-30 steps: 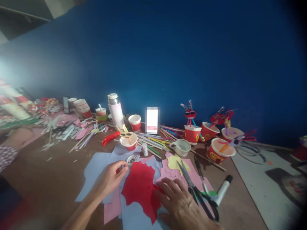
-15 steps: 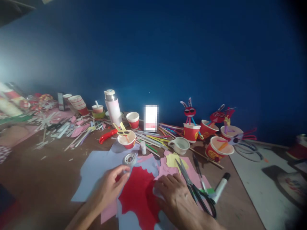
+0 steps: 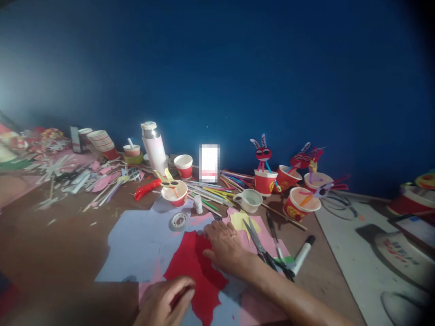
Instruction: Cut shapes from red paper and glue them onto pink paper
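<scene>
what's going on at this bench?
Paper craft by hand. The right hand lies over the upper right edge of a jagged red sheet; the left hand is curled at its lower left edge, contact unclear. Blue paper lies underneath. Scissors lie to the right, a tape roll just beyond the sheet.

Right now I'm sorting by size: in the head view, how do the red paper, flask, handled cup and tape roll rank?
Largest to smallest:
1. Red paper, though partly covered
2. Flask
3. Handled cup
4. Tape roll
</scene>
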Tool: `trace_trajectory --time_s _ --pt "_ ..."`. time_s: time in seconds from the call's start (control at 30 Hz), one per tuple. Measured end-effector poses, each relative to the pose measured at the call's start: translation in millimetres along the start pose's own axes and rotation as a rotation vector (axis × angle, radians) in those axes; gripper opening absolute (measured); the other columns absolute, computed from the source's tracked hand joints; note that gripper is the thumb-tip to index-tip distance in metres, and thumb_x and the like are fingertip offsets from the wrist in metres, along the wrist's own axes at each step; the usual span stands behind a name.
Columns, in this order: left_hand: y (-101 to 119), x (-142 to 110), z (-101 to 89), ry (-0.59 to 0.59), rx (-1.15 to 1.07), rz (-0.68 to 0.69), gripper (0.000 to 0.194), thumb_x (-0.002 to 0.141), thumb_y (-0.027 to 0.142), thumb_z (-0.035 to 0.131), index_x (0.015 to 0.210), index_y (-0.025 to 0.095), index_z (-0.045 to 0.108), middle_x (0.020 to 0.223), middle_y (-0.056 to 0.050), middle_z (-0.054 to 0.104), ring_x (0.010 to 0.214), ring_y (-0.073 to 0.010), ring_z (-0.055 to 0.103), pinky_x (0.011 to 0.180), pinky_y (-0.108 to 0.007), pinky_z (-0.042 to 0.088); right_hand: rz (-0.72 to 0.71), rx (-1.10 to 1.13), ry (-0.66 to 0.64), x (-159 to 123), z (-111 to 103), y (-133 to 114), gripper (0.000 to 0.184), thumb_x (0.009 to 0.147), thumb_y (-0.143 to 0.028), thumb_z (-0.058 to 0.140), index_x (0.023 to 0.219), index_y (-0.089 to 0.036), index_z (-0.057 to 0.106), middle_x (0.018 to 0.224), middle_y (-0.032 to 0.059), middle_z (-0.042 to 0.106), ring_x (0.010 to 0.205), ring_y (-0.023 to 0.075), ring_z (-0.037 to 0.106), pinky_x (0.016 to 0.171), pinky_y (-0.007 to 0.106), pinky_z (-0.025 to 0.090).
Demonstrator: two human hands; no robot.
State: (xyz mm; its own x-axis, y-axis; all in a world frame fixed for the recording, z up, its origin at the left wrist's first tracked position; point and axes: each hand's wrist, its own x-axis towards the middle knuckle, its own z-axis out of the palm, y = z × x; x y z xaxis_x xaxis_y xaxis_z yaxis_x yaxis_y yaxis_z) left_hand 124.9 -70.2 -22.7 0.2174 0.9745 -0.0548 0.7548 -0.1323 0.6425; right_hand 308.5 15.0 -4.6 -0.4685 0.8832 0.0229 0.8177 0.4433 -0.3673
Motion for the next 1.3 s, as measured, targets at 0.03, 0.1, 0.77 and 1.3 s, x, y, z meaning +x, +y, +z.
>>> trace_trajectory --time_s 0.03,0.1,0.77,1.3 --pt "-2 -1 0.7 0.032 -0.024 0.002 0.023 0.083 0.034 0.046 0.082 0.028 0.068 0.071 0.001 0.074 0.065 -0.0156 0.068 0.064 -0.016 0.05 0.0 0.021 0.002 1 -1 0 0.019 0.077 -0.023 0.061 0.095 -0.016 0.057 0.1 0.0102 0.063 0.097 0.0272 0.055 0.09 0.041 0.037" --pt "-6 -3 1.7 0.109 -0.098 0.012 0.021 0.083 0.036 0.05 0.082 0.027 0.069 0.07 0.0 0.073 0.063 -0.015 0.067 0.064 -0.015 0.05 0.005 0.079 0.011 3 -2 -1 0.014 0.077 -0.017 0.057 0.091 -0.016 0.058 0.093 0.0092 0.065 0.09 0.0245 0.058 0.086 0.038 0.038" --pt "28 21 -14.6 0.019 -1.457 -0.523 0.024 0.078 0.039 0.063 0.082 0.016 0.064 0.053 0.006 0.048 0.039 -0.0049 0.035 0.04 -0.018 0.029 0.147 0.37 0.341 -29 -35 76 0.019 0.081 -0.021 0.053 0.097 -0.02 0.064 0.091 0.0057 0.065 0.08 0.0206 0.061 0.069 0.031 0.044" --pt "67 79 9.7 -0.462 -1.832 -0.559 0.044 0.093 0.044 0.038 0.101 0.009 0.063 0.089 -0.01 0.067 0.079 -0.0206 0.062 0.078 -0.032 0.044 -0.137 0.065 0.402 -53 -20 36 0.01 0.083 -0.019 0.06 0.09 -0.022 0.067 0.079 0.0043 0.059 0.073 0.0198 0.05 0.067 0.033 0.038"
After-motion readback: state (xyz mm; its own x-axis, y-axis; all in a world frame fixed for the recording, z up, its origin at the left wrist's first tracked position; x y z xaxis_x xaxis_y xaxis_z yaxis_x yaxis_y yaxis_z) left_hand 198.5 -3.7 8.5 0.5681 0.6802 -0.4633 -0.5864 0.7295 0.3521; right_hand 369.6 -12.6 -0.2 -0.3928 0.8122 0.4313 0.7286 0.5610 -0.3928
